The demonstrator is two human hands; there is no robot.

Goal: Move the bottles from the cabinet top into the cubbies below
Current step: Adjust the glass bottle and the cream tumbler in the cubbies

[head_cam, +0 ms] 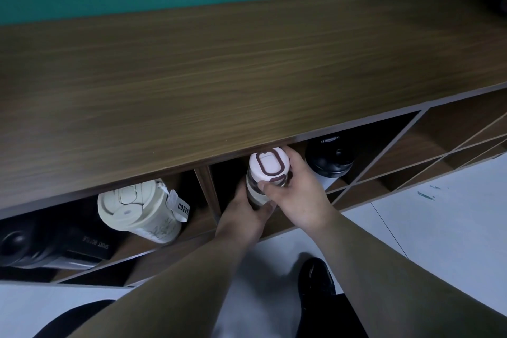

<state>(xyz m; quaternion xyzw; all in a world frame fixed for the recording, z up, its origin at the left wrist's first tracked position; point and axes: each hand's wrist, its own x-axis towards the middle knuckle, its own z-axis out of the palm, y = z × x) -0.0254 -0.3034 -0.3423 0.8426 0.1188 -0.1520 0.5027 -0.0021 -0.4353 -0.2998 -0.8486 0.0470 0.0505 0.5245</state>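
A clear bottle with a white lid and a brown loop point(267, 166) stands upright at the mouth of the middle cubby, just under the cabinet top's front edge. My left hand point(245, 212) wraps its lower body from the left. My right hand point(297, 191) grips it near the lid from the right. A black bottle point(330, 158) sits in the same cubby, further right. In the left cubby are a cream coffee cup point(140, 210) and a dark bottle marked "SPORT BOTTLE" point(35, 244). The wooden cabinet top point(219, 77) shows no bottles.
To the right, diagonal dividers form diamond-shaped cubbies point(428, 156). A vertical divider point(205, 186) separates the left and middle cubbies. A teal wall runs behind the cabinet. Below lie a pale tiled floor point(439, 228) and my black shoe point(315, 288).
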